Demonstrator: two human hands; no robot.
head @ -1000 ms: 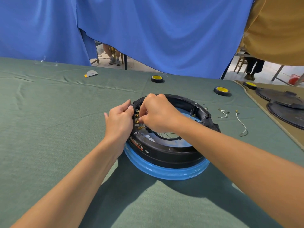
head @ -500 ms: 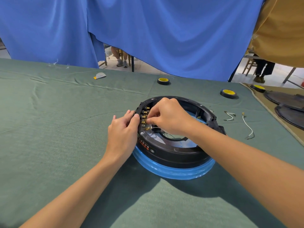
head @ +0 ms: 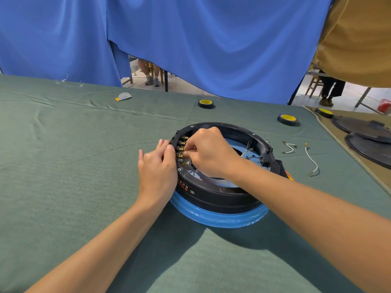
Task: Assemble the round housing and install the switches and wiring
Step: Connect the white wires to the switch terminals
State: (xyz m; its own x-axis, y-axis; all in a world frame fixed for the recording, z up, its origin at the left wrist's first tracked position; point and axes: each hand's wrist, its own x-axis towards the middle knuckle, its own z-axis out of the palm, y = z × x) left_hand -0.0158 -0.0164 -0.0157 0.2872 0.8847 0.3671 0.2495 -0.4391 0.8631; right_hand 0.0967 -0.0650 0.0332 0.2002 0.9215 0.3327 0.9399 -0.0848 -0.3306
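The round black plastic housing [head: 222, 193] sits on its blue ring in the middle of the green cloth surface [head: 74, 166]. At its nine o'clock the left hand [head: 157, 168] presses fairly straight fingers against the outer wall. The right hand [head: 209, 151] reaches inside, fingers curled, pinching at the brass switch terminals [head: 181, 149]. A loose white wire [head: 312, 159] lies at three o'clock.

backdrop: blue curtain [head: 211, 49] | table: green cloth [head: 63, 161] | far side: tape rolls [head: 205, 103] | right: black lids [head: 359, 126]

Glossy black plastic housing [head: 213, 194] with brass-coloured metal terminals [head: 180, 149] on matt green cloth [head: 63, 166].
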